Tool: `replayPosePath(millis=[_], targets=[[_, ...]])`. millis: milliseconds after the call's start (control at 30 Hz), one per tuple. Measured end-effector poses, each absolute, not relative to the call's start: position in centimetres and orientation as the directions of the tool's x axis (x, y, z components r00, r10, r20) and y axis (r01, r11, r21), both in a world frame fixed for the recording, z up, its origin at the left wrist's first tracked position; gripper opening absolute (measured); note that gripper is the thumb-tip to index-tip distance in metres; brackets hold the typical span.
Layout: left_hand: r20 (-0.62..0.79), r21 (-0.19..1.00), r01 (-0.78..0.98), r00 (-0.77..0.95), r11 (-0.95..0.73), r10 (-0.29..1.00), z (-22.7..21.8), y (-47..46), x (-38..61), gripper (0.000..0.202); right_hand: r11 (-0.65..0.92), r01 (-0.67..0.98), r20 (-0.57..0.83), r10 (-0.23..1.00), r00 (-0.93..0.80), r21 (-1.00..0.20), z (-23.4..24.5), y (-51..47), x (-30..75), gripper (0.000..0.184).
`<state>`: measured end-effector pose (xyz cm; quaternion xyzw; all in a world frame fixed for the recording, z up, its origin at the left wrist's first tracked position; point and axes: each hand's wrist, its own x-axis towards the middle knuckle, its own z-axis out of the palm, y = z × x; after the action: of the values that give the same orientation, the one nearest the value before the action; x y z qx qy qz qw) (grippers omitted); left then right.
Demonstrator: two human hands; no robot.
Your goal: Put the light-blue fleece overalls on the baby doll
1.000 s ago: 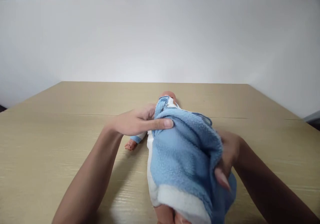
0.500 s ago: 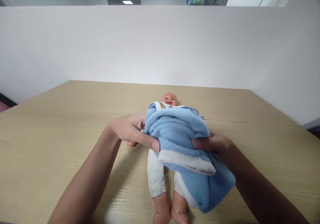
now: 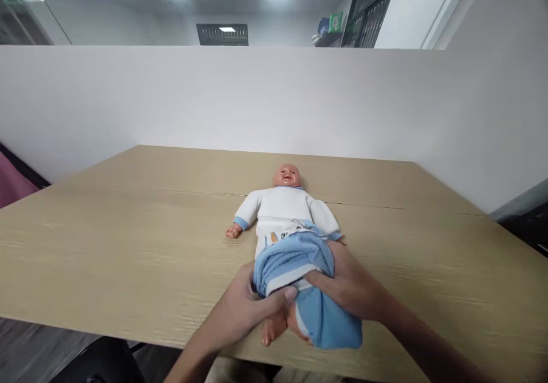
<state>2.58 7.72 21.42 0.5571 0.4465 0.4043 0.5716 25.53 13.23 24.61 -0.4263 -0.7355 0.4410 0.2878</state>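
Clock reference: the blue garment. At 9 o'clock, the tabletop extends widely leftward. At 8 o'clock, the left hand pinches the garment, thumb over the white trim. The garment lies bunched around the doll's legs, near the front edge at 6 o'clock; the doll's head points to 12, toward the white wall. At 3 o'clock, the right hand clamps the garment; tabletop extends beyond.

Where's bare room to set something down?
Bare tabletop lies either side of the baby doll, and between its head and the white partition. Crowded: its legs, where left hand and right hand hold the fuzzy blue garment.
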Motion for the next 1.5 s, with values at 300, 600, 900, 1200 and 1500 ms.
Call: replayPosePath(millis=[300, 600, 900, 1200, 1500], targets=[[-0.091, 0.977, 0.19, -0.045, 0.098, 0.995, 16.7, 4.6, 3.8, 0.051, 0.334, 0.511, 0.05, 0.87, -0.491, -0.792, 21.8, 11.0, 23.7, 0.032], [0.023, 0.949, 0.314, -0.05, -0.006, 0.998, 15.0, 5.8, 3.7, 0.044, 0.317, 0.648, 0.022, 0.907, -0.42, -0.693, 19.2, 10.9, 22.8, 0.054], [0.135, 0.886, 0.449, -0.006, -0.118, 0.991, 15.4, 9.7, 2.7, 0.033, 0.334, 0.641, 0.079, 0.916, -0.392, -0.691, 18.6, 15.1, 22.4, 0.043], [-0.12, 0.875, 0.48, 0.079, 0.067, 0.99, 17.3, 6.3, 1.1, 0.038, 0.343, 0.6, -0.087, 0.816, -0.572, -0.722, 22.5, 13.2, 21.9, 0.015], [-0.152, 0.735, 0.673, 0.048, 0.081, 0.987, 15.5, 5.8, 1.1, 0.027, 0.377, 0.772, -0.116, 0.86, -0.496, -0.511, 20.1, 12.1, 20.5, 0.03]])
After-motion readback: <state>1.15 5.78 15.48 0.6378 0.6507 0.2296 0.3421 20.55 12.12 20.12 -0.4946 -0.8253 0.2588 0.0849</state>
